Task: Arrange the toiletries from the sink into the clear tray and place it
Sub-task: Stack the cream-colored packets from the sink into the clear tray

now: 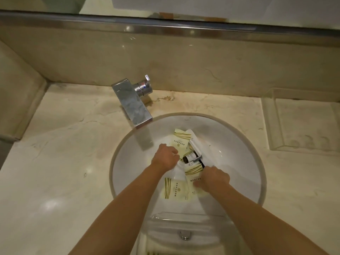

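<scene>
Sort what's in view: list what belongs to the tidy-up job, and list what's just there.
Belongs to the job:
- cream packets with gold stripes, in the sink
- small dark bottle
- clear tray, on the counter at right, nothing in it
- left hand and right hand, both among the packets

Just there:
- chrome faucet
- marble counter
- mirror edge

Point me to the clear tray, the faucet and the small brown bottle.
clear tray (301, 124): head view, bare floor of the tray.
faucet (133, 105): head view, flat top of the spout.
small brown bottle (189, 157): head view, label side of the body.
</scene>
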